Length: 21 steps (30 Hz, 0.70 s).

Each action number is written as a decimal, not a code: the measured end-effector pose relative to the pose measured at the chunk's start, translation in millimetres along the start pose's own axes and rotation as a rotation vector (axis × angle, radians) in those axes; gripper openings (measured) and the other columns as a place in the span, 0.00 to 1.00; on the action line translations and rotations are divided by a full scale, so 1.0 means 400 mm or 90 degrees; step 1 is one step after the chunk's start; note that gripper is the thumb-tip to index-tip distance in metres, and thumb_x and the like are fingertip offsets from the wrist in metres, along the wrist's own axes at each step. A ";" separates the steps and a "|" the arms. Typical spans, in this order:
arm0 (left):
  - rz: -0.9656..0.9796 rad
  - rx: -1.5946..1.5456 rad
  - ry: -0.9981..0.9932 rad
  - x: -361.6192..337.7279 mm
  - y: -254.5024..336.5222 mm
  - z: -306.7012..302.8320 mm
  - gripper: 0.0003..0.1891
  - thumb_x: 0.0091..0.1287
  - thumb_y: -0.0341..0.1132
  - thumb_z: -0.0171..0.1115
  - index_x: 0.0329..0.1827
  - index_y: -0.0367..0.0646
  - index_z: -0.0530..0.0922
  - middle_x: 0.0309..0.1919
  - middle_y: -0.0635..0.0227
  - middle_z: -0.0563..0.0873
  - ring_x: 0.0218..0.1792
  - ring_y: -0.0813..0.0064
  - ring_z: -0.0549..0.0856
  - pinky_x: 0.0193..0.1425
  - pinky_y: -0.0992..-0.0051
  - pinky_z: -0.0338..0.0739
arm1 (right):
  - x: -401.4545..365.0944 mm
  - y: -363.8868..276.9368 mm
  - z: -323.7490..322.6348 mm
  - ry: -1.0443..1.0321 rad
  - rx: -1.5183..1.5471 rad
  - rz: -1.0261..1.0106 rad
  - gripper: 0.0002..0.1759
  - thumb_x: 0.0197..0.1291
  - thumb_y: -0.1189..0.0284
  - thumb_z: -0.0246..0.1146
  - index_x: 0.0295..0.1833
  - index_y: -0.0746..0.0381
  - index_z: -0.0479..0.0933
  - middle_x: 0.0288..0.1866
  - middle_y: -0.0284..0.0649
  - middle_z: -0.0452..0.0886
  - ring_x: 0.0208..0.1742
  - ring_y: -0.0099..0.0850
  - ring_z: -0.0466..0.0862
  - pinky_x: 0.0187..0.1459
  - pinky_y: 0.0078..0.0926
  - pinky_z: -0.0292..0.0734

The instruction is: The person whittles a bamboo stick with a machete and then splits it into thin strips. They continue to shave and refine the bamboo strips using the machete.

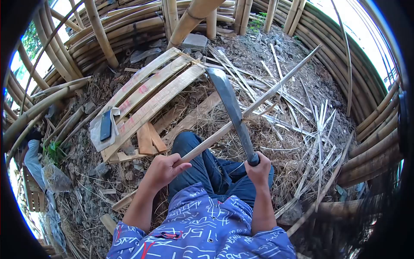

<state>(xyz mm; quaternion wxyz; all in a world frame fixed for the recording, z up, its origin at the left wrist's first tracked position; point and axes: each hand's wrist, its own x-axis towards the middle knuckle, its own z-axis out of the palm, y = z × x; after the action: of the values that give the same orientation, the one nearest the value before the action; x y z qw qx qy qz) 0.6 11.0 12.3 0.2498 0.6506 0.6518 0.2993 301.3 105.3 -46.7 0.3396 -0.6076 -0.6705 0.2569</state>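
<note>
My left hand (161,169) grips the near end of a long thin bamboo strip (276,85) that slants up and right across the ground. A big machete (230,105) stands in my right hand (258,168), which is closed round its handle. Its dark blade points away from me and crosses over the strip near the middle. My knees in blue jeans (207,166) sit between both hands.
Wooden planks (148,97) lie to the left, with a dark phone (106,125) on a cloth beside them. Split bamboo slivers (317,129) and dry shavings litter the ground at right. Curved bamboo poles (371,125) wall the space all round.
</note>
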 end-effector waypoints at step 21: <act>-0.011 -0.044 -0.032 -0.015 0.001 -0.004 0.23 0.64 0.50 0.68 0.25 0.36 0.76 0.15 0.54 0.73 0.16 0.55 0.73 0.22 0.65 0.68 | 0.008 0.039 -0.004 0.286 -0.198 -0.197 0.10 0.39 0.77 0.66 0.32 0.62 0.80 0.27 0.45 0.82 0.29 0.48 0.83 0.34 0.40 0.77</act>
<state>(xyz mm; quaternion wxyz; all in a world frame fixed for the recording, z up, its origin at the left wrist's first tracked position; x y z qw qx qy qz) 0.0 4.8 13.2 0.2914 0.6432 0.6400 0.3030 312.5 110.5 -56.9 0.4174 -0.5848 -0.6941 -0.0441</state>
